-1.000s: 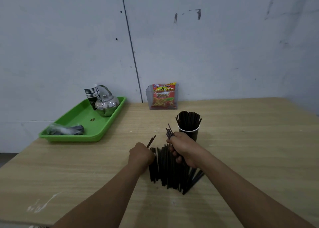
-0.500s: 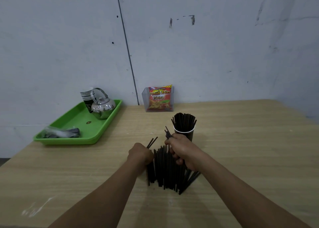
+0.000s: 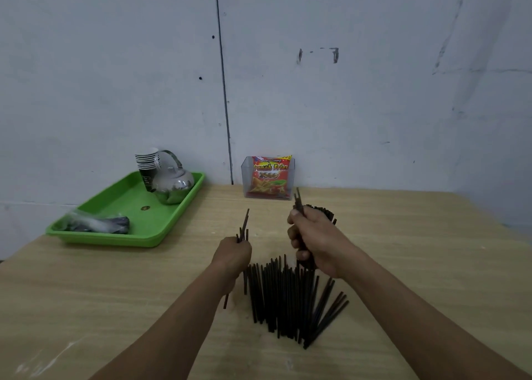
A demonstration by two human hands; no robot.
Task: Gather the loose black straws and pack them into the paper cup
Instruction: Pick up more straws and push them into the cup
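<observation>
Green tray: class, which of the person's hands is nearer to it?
Left. The left hand, gripping a few black straws, lies right of the green tray, not touching it. The right hand, gripping more straws, is farther right, beyond the left hand.

The only words I could read were on the red snack packet standing in the clear box by the wall: "Kentang Goreng" in small script at the top, "French Fries" in big yellow letters below it, then "2000". The dark cup on the green tray bore a pale mark too small for me to read.
</observation>
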